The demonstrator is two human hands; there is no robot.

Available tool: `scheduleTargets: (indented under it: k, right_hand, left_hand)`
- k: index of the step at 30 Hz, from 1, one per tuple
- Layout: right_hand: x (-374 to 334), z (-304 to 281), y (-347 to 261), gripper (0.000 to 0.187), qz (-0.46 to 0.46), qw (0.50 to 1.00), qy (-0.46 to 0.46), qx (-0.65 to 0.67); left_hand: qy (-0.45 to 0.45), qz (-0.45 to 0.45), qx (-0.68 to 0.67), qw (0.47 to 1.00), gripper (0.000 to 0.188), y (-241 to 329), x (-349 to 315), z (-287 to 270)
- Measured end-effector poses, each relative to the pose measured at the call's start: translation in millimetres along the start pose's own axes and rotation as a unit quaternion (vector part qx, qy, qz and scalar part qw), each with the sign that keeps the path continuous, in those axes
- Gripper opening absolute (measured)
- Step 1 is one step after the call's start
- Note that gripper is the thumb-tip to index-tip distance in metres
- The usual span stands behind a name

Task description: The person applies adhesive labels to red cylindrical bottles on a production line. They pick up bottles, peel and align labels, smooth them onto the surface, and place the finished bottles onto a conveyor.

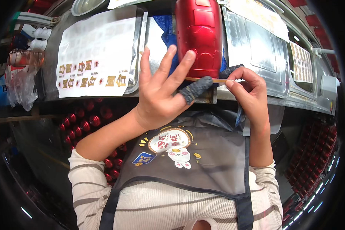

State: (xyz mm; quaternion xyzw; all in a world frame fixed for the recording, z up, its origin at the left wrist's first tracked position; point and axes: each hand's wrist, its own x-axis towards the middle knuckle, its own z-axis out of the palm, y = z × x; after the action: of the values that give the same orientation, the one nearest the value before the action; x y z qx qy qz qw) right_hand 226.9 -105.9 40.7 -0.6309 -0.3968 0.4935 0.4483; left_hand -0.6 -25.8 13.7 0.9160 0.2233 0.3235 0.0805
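A glossy red bottle-shaped vessel (pixel 200 38) with moulded panels lies on a blue cloth (pixel 167 28), its near end toward me. A thin golden-brown strip (pixel 218 81) runs across that end. My left hand (pixel 161 92) is open beside it, bare fingers spread; one finger in a dark grey knitted cover lies over the strip, and the thumb is hidden. At the strip's right end my right hand (pixel 251 90) is closed, pinching it between fingertips. Another grey finger cover (pixel 231 71) shows at the right hand, against the vessel's side.
A white sheet with gold character stickers (pixel 94 57) lies on the left. Metal trays (pixel 257 50) and another sticker sheet (pixel 301 63) are on the right. A clear plastic bag (pixel 21 86) hangs at far left. Stacked red vessels (pixel 314 153) stand below the bench on both sides.
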Motion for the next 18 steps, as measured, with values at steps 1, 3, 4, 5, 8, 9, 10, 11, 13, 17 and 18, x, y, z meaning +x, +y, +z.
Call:
scheduleTargets:
  k: [1, 3, 4, 5, 8, 9, 10, 11, 13, 17, 18]
  right_hand:
    - [0.4, -0.1, 0.7, 0.005, 0.003, 1.0, 0.0, -0.001]
    - [1.2, 3.0, 3.7, 0.005, -0.001, 1.0, 0.008, 0.006]
    - [0.9, 6.4, 8.3, 0.005, -0.005, 1.0, 0.018, 0.013]
    - [1.4, 7.6, 10.8, 0.005, -0.011, 0.999, 0.033, 0.024]
    - [0.1, 5.7, 4.2, 0.006, -0.021, 0.998, 0.0, -0.055]
    - [0.0, 5.9, 2.0, 0.007, -0.015, 0.999, 0.003, -0.043]
    - [1.0, 7.5, 0.0, 0.007, -0.008, 0.999, 0.002, -0.032]
    - [1.0, 7.6, -1.2, 0.007, -0.001, 1.0, -0.001, -0.02]
    - [-1.4, 5.4, -2.4, 0.006, -0.008, 1.0, -0.007, -0.026]
    - [-3.1, 6.0, -6.2, 0.006, 0.013, 1.0, -0.004, -0.006]
    - [-3.4, 6.1, -7.6, 0.007, 0.022, 1.0, -0.003, -0.002]
  left_hand:
    - [-0.002, 0.015, 0.017, 1.0, 0.016, 2.6, 8.9, -0.1]
    - [-0.003, 0.042, 0.056, 0.998, 0.016, 11.2, 24.7, 2.8]
    - [0.045, 0.052, 0.048, 0.996, 0.024, 13.3, 29.6, 16.9]
    - [0.066, 0.039, 0.048, 0.996, 0.022, 13.0, 33.7, 26.8]
    - [0.064, -0.049, -0.005, 0.997, 0.041, 4.1, 21.5, 26.4]
    - [0.057, -0.074, -0.039, 0.995, 0.06, 0.3, 17.9, 22.7]
    - [0.051, -0.097, -0.076, 0.991, 0.062, -3.0, 12.8, 19.8]
    - [0.046, -0.121, -0.114, 0.985, 0.064, -6.2, 7.7, 17.0]
    - [0.024, -0.127, -0.129, 0.983, 0.061, -10.5, -7.8, 8.4]
    - [-0.017, -0.127, -0.103, 0.986, 0.044, -10.0, -44.5, -0.1]
    - [-0.023, -0.116, -0.098, 0.988, 0.039, -9.4, -48.0, 2.4]
